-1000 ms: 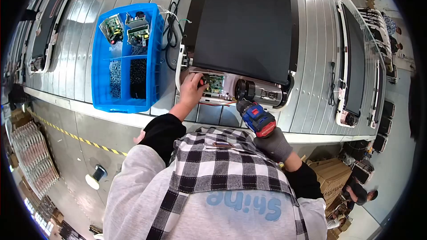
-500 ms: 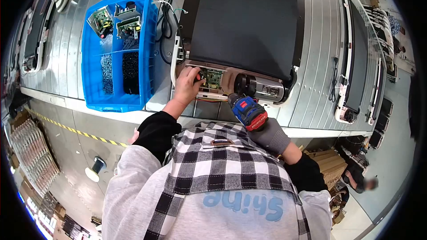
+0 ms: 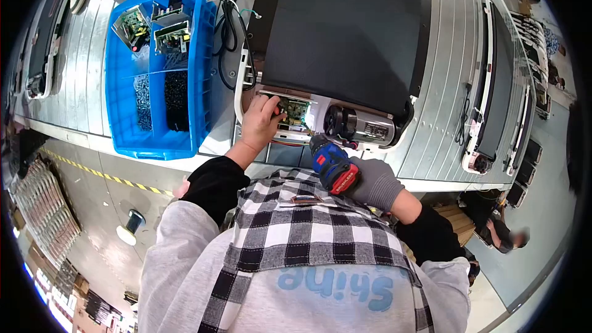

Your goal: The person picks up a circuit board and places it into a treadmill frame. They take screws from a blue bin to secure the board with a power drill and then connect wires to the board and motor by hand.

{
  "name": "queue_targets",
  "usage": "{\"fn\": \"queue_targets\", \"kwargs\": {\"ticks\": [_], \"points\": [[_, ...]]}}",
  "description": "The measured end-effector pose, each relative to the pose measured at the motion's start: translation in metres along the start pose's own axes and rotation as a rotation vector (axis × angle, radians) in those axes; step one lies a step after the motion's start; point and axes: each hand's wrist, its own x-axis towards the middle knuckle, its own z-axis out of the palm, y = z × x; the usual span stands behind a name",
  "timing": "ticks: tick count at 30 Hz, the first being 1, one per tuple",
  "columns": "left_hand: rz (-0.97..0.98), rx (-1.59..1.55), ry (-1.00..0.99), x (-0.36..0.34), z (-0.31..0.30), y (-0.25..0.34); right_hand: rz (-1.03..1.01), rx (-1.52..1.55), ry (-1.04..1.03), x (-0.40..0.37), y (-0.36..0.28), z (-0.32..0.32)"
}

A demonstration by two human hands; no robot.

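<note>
My bare left hand (image 3: 260, 122) has its fingers closed on the left end of a green circuit board (image 3: 297, 112), partly covering it. The board sits in the open front housing of a treadmill-like unit with a wide black belt (image 3: 345, 31). In my gloved right hand (image 3: 374, 183) is a blue and red cordless drill (image 3: 333, 166). Its nose points toward the housing's front edge, between the board and a cylindrical motor (image 3: 364, 124). The tip of the drill is too small to make out.
A blue divided bin (image 3: 200, 74) on the left holds several circuit boards with brackets and piles of screws. A black cable (image 3: 229, 37) lies between bin and unit. Another belt unit (image 3: 490, 86) stands to the right. The metal bench's front edge (image 3: 425, 185) runs below.
The drill and right hand have shifted slightly left and back toward my body, and the drill has turned a little. My left hand stays at the board. The whole view has moved slightly.
</note>
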Motion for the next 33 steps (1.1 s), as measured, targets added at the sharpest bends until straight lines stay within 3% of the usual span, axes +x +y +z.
{"fn": "queue_targets", "kwargs": {"ticks": [3, 7, 11, 12, 14, 15, 16, 17, 19, 20, 26, 29, 33], "points": [[0.000, 0.005, 0.003, 0.001, 0.000, -0.002, -0.008, -0.056, -0.004, 0.002, -0.001, -0.002], [-0.006, 0.014, -0.006, -0.001, 0.002, -0.005, 0.024, 0.121, 0.049, 0.000, 0.012, 0.014], [0.007, -0.022, 0.028, -0.001, -0.002, -0.004, -0.102, 0.232, 0.113, -0.020, 0.043, 0.038], [0.005, -0.040, 0.021, -0.001, -0.008, 0.000, -0.236, 0.110, 0.233, -0.025, 0.045, 0.041], [-0.251, -0.285, 0.254, -0.013, -0.001, 0.007, -0.395, 0.078, 0.389, -0.041, 0.044, 0.038], [-0.465, -0.695, 0.294, -0.023, 0.005, 0.001, -0.470, 0.053, 0.471, -0.049, 0.041, 0.035], [-0.704, -0.887, 0.239, -0.031, -0.009, 0.011, -0.547, -0.030, 0.568, -0.056, 0.037, 0.032], [-0.798, -1.064, 0.173, -0.041, -0.010, 0.008, -0.448, -0.029, 0.478, -0.054, 0.051, 0.047], [-0.973, -1.457, 0.095, -0.059, -0.011, 0.022, -0.464, 0.289, 0.475, -0.064, 0.065, 0.063], [-0.963, -1.424, 0.075, -0.066, -0.013, 0.036, -0.432, 0.393, 0.463, -0.067, 0.065, 0.066], [-0.863, -1.400, 0.101, -0.078, -0.026, 0.091, -0.620, 0.307, 0.530, -0.081, 0.082, 0.070], [-0.782, -1.504, 0.151, -0.089, -0.029, 0.108, -0.688, 0.270, 0.481, -0.085, 0.093, 0.067], [-0.670, -1.538, 0.188, -0.110, -0.038, 0.125, -0.772, 0.522, 0.298, -0.083, 0.103, 0.064]]}}
